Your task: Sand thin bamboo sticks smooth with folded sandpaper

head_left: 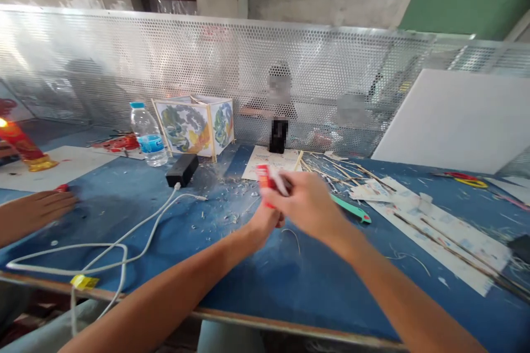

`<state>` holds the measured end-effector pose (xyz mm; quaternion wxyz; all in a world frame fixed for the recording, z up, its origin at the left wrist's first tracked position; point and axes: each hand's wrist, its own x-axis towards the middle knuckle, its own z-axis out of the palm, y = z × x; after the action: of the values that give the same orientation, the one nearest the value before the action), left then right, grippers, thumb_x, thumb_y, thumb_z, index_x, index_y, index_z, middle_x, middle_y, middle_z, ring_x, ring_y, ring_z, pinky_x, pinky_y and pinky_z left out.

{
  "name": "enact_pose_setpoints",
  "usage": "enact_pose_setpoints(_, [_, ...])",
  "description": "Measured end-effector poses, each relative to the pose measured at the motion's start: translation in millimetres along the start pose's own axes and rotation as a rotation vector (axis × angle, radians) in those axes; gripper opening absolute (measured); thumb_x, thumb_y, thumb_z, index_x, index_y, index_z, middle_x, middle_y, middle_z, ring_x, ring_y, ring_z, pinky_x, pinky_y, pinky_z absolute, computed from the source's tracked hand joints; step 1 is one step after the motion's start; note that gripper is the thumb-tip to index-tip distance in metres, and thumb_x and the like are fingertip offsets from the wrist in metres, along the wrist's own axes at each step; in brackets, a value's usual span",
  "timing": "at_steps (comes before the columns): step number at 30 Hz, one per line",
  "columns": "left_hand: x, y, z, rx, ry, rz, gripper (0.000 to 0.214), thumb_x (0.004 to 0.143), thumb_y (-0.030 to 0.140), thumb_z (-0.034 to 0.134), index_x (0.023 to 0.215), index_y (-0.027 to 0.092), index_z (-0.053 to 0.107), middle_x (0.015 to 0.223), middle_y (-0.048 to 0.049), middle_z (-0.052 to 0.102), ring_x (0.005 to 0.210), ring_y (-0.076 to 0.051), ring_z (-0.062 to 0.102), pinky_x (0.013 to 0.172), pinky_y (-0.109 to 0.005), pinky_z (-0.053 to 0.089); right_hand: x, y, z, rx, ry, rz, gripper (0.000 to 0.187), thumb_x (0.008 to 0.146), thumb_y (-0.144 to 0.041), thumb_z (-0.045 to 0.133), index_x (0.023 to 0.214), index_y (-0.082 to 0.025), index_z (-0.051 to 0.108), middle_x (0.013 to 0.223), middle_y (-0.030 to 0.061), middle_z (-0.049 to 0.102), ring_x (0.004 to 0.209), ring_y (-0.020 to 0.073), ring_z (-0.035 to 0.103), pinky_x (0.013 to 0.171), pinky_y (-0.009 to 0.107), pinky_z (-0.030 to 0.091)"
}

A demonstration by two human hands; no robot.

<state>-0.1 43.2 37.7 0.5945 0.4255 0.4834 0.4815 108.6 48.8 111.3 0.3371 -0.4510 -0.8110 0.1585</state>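
Over the middle of the blue table, my right hand point(310, 204) is closed on a small red-and-white object point(264, 175), blurred and partly covered by fingers; its kind is unclear. Just below, touching the right one, my left hand point(268, 222) is also closed around the lower part of it. To the right lies a green-handled tool point(351, 209), partly behind my right hand. Thin wooden sticks point(337, 168) are scattered beyond, beside a printed paper sheet point(259, 162).
At the back left stand a painted paper lantern point(188, 124) and a water bottle point(149, 138). A black adapter point(182, 170) trails a white cable point(143, 226). Another person's hand point(39, 212) rests at left near a red candle point(19, 143). Scissors point(470, 180) and a white board point(459, 121) are right.
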Motion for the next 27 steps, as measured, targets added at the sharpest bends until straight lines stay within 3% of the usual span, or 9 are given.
enact_pose_setpoints(3, [7, -3, 0.6, -0.027, -0.043, -0.049, 0.035, 0.099, 0.039, 0.066, 0.127, 0.018, 0.064, 0.123, -0.0092, 0.069, 0.098, -0.023, 0.07, 0.083, -0.043, 0.062, -22, 94, -53, -0.23, 0.119, 0.29, 0.042, 0.086, -0.038, 0.075, 0.055, -0.023, 0.051, 0.049, 0.0018, 0.052, 0.05, 0.0179, 0.046, 0.051, 0.034, 0.029])
enact_pose_setpoints(5, [7, -3, 1.0, -0.037, -0.058, -0.063, 0.034, 0.099, 0.039, 0.065, 0.126, 0.018, 0.064, 0.118, -0.0081, 0.07, 0.092, -0.021, 0.071, 0.078, -0.04, 0.062, -25, 144, -68, -0.271, 0.159, 0.4, 0.038, 0.087, -0.033, 0.077, 0.059, -0.022, 0.055, 0.054, 0.0027, 0.054, 0.057, 0.0208, 0.053, 0.053, 0.034, 0.039])
enact_pose_setpoints(8, [2, -5, 2.6, -0.045, -0.122, -0.077, 0.029, 0.1, 0.04, 0.064, 0.118, 0.017, 0.065, 0.101, -0.0038, 0.07, 0.074, -0.015, 0.067, 0.062, -0.03, 0.059, -25, 184, -70, -0.246, 0.187, 0.475, 0.018, 0.102, -0.035, 0.065, 0.103, -0.018, 0.069, 0.101, 0.0052, 0.071, 0.081, 0.0169, 0.067, 0.074, 0.033, 0.058])
enact_pose_setpoints(10, [-1, -6, 4.0, -0.046, -0.193, -0.081, 0.025, 0.101, 0.04, 0.063, 0.109, 0.016, 0.065, 0.084, 0.0018, 0.065, 0.056, -0.009, 0.056, 0.048, -0.022, 0.048, -25, 191, -64, -0.195, 0.215, 0.478, 0.02, 0.103, -0.036, 0.064, 0.112, -0.018, 0.069, 0.11, 0.007, 0.07, 0.088, 0.0186, 0.068, 0.078, 0.035, 0.059])
enact_pose_setpoints(12, [-3, -7, 5.5, -0.05, -0.233, -0.07, 0.024, 0.102, 0.041, 0.061, 0.104, 0.016, 0.064, 0.071, 0.0073, 0.055, 0.044, -0.005, 0.04, 0.038, -0.018, 0.034, -26, 189, -54, -0.109, 0.233, 0.44, 0.022, 0.101, -0.037, 0.065, 0.107, -0.016, 0.066, 0.091, 0.0036, 0.068, 0.078, 0.0179, 0.066, 0.073, 0.035, 0.057])
enact_pose_setpoints(14, [-5, -7, 7.7, -0.043, -0.265, -0.071, 0.024, 0.103, 0.04, 0.06, 0.102, 0.017, 0.062, 0.066, 0.0097, 0.047, 0.041, -0.004, 0.03, 0.035, -0.017, 0.025, -27, 181, -44, 0.026, 0.208, 0.36, 0.022, 0.1, -0.039, 0.063, 0.106, -0.018, 0.062, 0.072, -0.0011, 0.062, 0.066, 0.0166, 0.06, 0.067, 0.031, 0.052])
enact_pose_setpoints(17, [-10, -6, 12.8, -0.009, -0.291, -0.085, 0.021, 0.102, 0.039, 0.059, 0.101, 0.018, 0.06, 0.065, 0.0103, 0.043, 0.042, -0.004, 0.024, 0.036, -0.018, 0.018, -31, 164, -33, 0.253, 0.124, 0.235, 0.03, 0.105, -0.042, 0.047, 0.093, -0.02, 0.062, 0.066, -0.0018, 0.058, 0.058, 0.0144, 0.053, 0.06, 0.028, 0.046])
enact_pose_setpoints(22, [-24, -6, 21.5, 0.061, -0.325, -0.091, 0.015, 0.105, 0.029, 0.044, 0.11, 0.02, 0.054, 0.06, 0.0118, 0.035, 0.045, -0.006, 0.015, 0.04, -0.021, 0.013, -41, 147, -35, 0.515, 0.038, 0.137, 0.043, 0.099, -0.055, 0.058, 0.084, -0.017, 0.071, 0.068, 0.0022, 0.063, 0.06, 0.0148, 0.055, 0.059, 0.028, 0.044])
enact_pose_setpoints(27, [-41, -7, 23.9, 0.131, -0.361, -0.082, 0.023, 0.106, 0.043, 0.043, 0.112, 0.023, 0.052, 0.067, 0.0104, 0.037, 0.049, -0.007, 0.02, 0.045, -0.025, 0.018, -49, 146, -45, 0.669, 0.049, 0.185, 0.048, 0.104, -0.06, 0.05, 0.09, -0.017, 0.069, 0.06, -0.0011, 0.061, 0.046, 0.0103, 0.047, 0.048, 0.025, 0.037])
